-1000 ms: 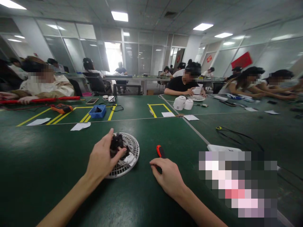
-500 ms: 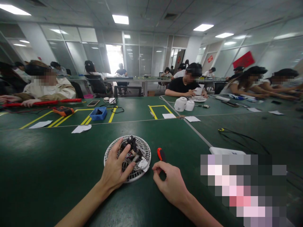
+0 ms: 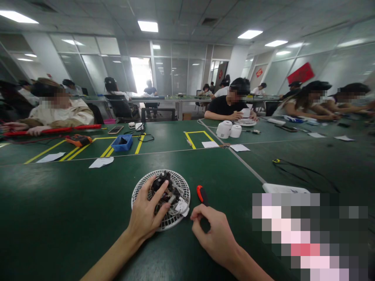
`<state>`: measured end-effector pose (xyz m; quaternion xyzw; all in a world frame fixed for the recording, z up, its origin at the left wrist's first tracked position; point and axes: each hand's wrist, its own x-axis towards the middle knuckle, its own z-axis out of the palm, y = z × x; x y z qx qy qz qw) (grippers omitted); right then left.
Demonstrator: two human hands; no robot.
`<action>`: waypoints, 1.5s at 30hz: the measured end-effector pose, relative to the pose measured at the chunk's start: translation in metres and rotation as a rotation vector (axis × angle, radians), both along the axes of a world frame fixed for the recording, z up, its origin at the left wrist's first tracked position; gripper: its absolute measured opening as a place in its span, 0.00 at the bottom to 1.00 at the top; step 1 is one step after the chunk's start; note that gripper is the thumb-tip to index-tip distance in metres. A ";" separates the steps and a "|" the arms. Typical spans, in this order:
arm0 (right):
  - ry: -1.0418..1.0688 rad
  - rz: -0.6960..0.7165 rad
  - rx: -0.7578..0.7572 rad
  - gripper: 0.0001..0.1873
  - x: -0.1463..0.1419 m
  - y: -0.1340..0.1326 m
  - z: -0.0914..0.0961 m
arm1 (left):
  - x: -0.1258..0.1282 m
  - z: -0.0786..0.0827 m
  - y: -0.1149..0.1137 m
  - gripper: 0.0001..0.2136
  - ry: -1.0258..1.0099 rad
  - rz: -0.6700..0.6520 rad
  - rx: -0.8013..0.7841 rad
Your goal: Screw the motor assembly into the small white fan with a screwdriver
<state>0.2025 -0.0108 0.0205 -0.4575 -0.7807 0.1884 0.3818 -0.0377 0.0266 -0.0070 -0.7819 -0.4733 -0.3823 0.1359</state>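
A round white fan grille (image 3: 136, 195) lies on the green table, carrying a black motor assembly (image 3: 159, 180) with wires and a small white part (image 3: 182, 207). My left hand (image 3: 149, 210) rests over the grille's left side, its fingers spread and touching the assembly, covering some of it. Just right of the grille is my right hand (image 3: 215, 230), thumb and index finger curled together in a pinch. Anything between those fingertips is too small or hidden to make out. Beyond the right hand lies a red and black tool handle (image 3: 201, 194); its other end is hidden.
Farther back stand a blue bin (image 3: 122, 143), an orange multimeter (image 3: 78, 141), a phone (image 3: 116, 130) and white housings (image 3: 224, 129). Paper slips (image 3: 101, 162) lie along the table seam. A black cable (image 3: 304, 169) and a white case (image 3: 285, 189) are at right. People sit across the tables.
The view has shifted slightly, so the grille and both hands appear a little farther right and lower. Both hands keep nearly the same pose.
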 end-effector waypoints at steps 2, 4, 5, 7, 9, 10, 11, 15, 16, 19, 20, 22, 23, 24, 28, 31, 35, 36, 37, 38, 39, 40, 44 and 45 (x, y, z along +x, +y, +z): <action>-0.001 0.021 0.006 0.08 -0.001 -0.001 -0.002 | 0.000 0.001 0.000 0.27 -0.005 -0.003 0.003; -0.003 0.046 0.004 0.08 -0.003 -0.002 -0.004 | 0.002 0.000 0.000 0.28 -0.014 -0.002 0.003; -0.006 0.060 0.000 0.08 -0.004 -0.003 -0.004 | 0.003 0.000 -0.001 0.28 -0.022 0.001 0.003; -0.015 0.085 -0.011 0.08 -0.006 -0.005 -0.006 | 0.006 -0.001 -0.001 0.28 -0.042 0.011 0.001; -0.017 0.103 -0.013 0.09 -0.008 -0.007 -0.008 | 0.008 -0.002 -0.001 0.28 -0.058 0.018 -0.001; -0.016 0.105 -0.010 0.10 -0.010 -0.007 -0.010 | 0.008 -0.002 -0.002 0.28 -0.063 0.017 -0.001; -0.016 0.107 -0.010 0.10 -0.011 -0.008 -0.011 | 0.008 -0.003 -0.002 0.28 -0.066 0.012 0.001; -0.019 0.121 -0.060 0.09 -0.016 -0.009 -0.014 | 0.002 -0.010 -0.009 0.30 -0.107 -0.035 0.059; -0.010 0.123 -0.086 0.08 -0.017 -0.009 -0.013 | -0.001 -0.012 -0.012 0.31 -0.131 -0.048 0.092; 0.041 0.133 -0.137 0.06 -0.021 -0.009 -0.014 | -0.007 -0.014 -0.024 0.32 -0.216 -0.096 0.191; 0.055 0.144 -0.141 0.06 -0.022 -0.010 -0.014 | -0.007 -0.013 -0.028 0.31 -0.223 -0.120 0.211; 0.079 0.162 -0.136 0.06 -0.024 -0.011 -0.016 | -0.006 -0.011 -0.034 0.27 -0.170 -0.183 0.235; 0.090 0.167 -0.133 0.06 -0.025 -0.011 -0.017 | -0.005 -0.010 -0.036 0.24 -0.120 -0.222 0.242; 0.101 0.169 -0.132 0.06 -0.025 -0.012 -0.018 | -0.002 -0.009 -0.038 0.22 -0.074 -0.256 0.249; 0.138 0.187 -0.126 0.06 -0.026 -0.015 -0.018 | 0.006 -0.007 -0.039 0.18 0.039 -0.340 0.247; 0.155 0.207 -0.122 0.06 -0.025 -0.016 -0.016 | 0.008 -0.007 -0.038 0.17 0.081 -0.360 0.244; 0.173 0.225 -0.157 0.06 -0.027 -0.016 -0.016 | 0.007 -0.007 -0.037 0.14 0.074 -0.370 0.274; 0.179 0.235 -0.171 0.06 -0.028 -0.015 -0.016 | 0.007 -0.007 -0.037 0.13 0.071 -0.374 0.282; 0.184 0.245 -0.179 0.07 -0.029 -0.015 -0.016 | 0.007 -0.007 -0.037 0.12 0.068 -0.381 0.289; 0.186 0.252 -0.179 0.07 -0.029 -0.015 -0.015 | 0.007 -0.007 -0.037 0.11 0.066 -0.388 0.293; 0.181 0.256 -0.168 0.08 -0.029 -0.015 -0.014 | 0.008 -0.007 -0.037 0.10 0.065 -0.397 0.294; 0.161 0.253 -0.141 0.08 -0.028 -0.015 -0.012 | 0.008 -0.007 -0.038 0.09 0.060 -0.402 0.292; -0.069 0.162 0.073 0.09 -0.009 -0.004 -0.001 | 0.008 -0.007 -0.037 0.08 -0.017 -0.377 0.273; -0.075 0.073 0.108 0.09 -0.001 0.000 0.002 | 0.007 -0.006 -0.037 0.08 -0.043 -0.365 0.260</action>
